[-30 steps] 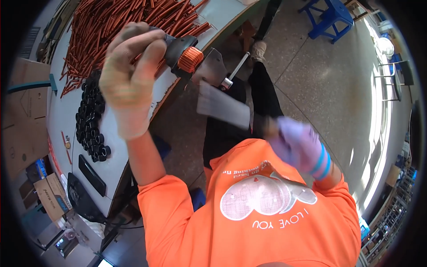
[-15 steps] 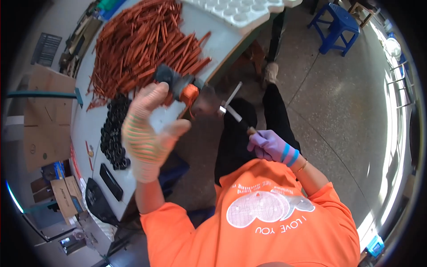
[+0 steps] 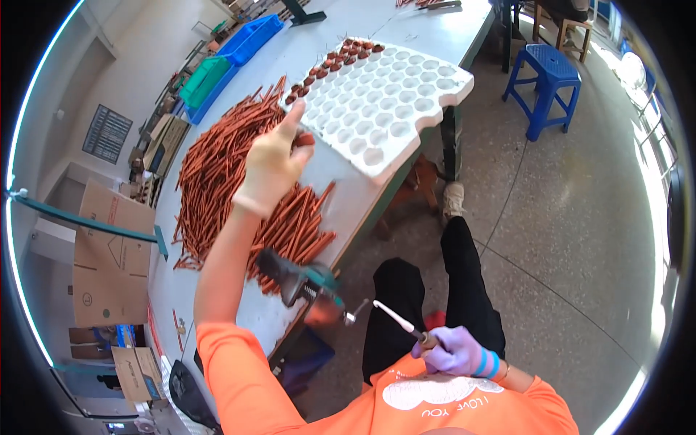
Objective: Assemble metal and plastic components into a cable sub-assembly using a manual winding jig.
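Right hand has fingers wrapped round the handle of a hooked tool, tip near the table-edge clamp. Left hand is over the copper-coloured rods beside the white tray, index and thumb apart; reddish piece shows between them, can't tell if gripped.

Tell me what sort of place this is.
Probably a small workshop or assembly room: a bench vise at the edge of a worktable, a heap of reddish-brown rods, and a white tray of round pockets.
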The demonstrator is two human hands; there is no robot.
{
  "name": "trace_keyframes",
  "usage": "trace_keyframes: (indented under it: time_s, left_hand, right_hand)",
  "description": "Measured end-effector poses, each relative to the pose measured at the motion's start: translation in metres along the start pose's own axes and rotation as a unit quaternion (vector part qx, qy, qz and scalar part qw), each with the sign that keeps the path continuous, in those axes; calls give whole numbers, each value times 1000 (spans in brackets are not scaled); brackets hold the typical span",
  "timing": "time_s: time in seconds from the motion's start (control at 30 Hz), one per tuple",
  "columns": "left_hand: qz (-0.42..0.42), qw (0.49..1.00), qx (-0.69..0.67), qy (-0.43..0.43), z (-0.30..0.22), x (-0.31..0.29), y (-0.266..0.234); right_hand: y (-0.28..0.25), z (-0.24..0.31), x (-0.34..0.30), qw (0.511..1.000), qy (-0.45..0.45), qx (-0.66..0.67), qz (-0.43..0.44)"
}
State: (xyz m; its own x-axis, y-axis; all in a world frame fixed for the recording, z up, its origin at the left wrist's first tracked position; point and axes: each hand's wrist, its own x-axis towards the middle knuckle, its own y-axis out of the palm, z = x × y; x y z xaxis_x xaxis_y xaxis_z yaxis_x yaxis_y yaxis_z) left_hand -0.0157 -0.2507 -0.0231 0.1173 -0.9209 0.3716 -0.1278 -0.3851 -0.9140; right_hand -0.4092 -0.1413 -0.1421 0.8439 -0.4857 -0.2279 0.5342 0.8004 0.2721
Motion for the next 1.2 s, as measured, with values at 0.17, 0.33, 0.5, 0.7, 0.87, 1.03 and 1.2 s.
trace_keyframes:
  time_s: [0.17, 0.33, 0.5, 0.7, 0.87, 1.03, 1.2]
  left_hand:
    - [3, 941, 339, 18, 69, 140, 69]
    - [75, 915, 392, -53, 56, 181, 84]
    - [-45, 937, 343, 43, 77, 126, 23]
    - [-166, 960, 191, 118, 48, -60, -59]
    - [-145, 966, 110, -186, 30, -264, -103]
    - [-75, 930, 280, -225, -14, -380, -88]
    - [-113, 932, 315, -138, 29, -349, -59]
  right_hand:
    - [-22, -10, 19, 999, 39, -3, -29]
    - [-35, -18, 29, 997, 57, -3, -57]
    - [-18, 2, 33, 996, 18, -57, 73]
    - [19, 14, 48, 967, 45, -141, 206]
    - [33, 20, 39, 969, 141, -14, 201]
    - [74, 18, 16, 951, 120, -110, 265]
    - [93, 17, 19, 954, 223, -56, 190]
